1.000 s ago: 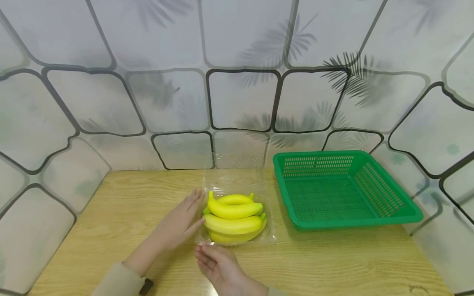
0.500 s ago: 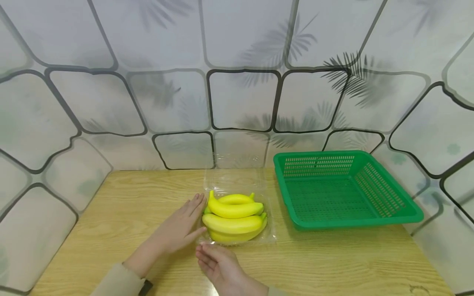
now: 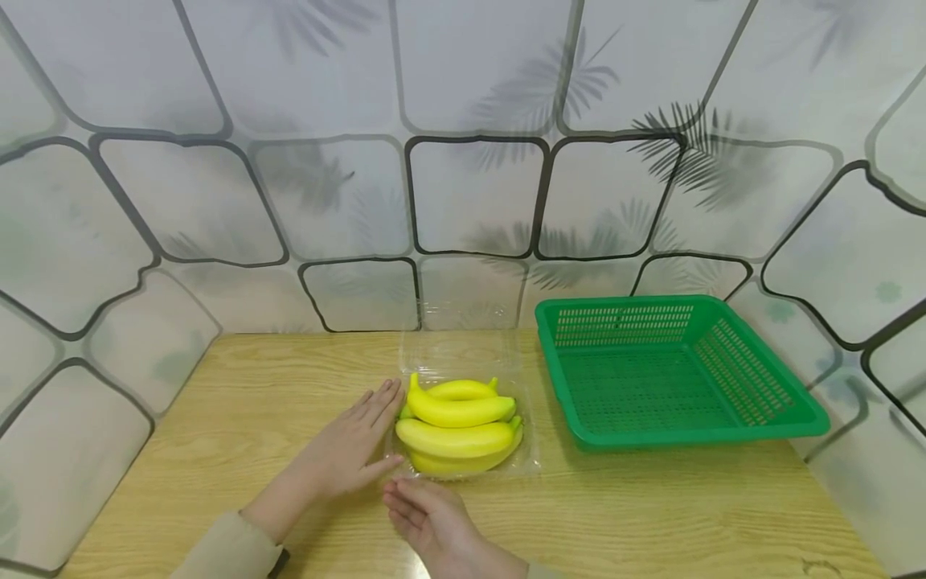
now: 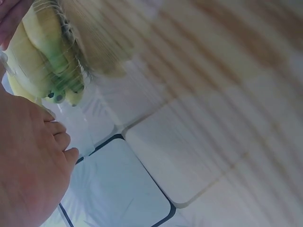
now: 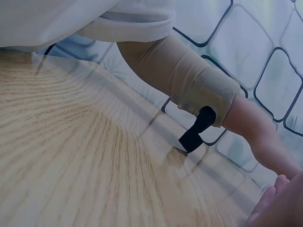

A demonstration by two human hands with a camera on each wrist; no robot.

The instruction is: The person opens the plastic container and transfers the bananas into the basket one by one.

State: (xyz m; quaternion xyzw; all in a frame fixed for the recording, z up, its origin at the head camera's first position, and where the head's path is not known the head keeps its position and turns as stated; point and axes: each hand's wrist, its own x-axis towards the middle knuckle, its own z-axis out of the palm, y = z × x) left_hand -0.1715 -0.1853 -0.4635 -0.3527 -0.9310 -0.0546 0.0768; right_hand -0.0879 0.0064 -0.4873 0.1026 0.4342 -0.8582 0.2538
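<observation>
Several yellow bananas (image 3: 456, 438) with green tips lie in a clear plastic clamshell box (image 3: 531, 462), whose see-through lid (image 3: 459, 350) stands raised at the back. My left hand (image 3: 354, 446) is at the box's left side, fingers straight and pointing away, thumb toward the front left corner. In the left wrist view the bananas (image 4: 47, 52) show through the clear wall beyond that hand. My right hand (image 3: 434, 519) is at the front edge of the box, palm turned left, fingers relaxed, holding nothing. Only a small part of it shows in the right wrist view.
A green plastic basket (image 3: 673, 386) with slotted walls stands to the right of the box on the wooden table (image 3: 239, 410). Patterned wall covering (image 3: 470, 197) rises behind and at both sides. A black strap (image 5: 191, 135) hangs at the left cuff.
My left hand has shifted very slightly along the box's left side, and its thumb has lowered a little. The right hand, bananas and basket stay where they were.
</observation>
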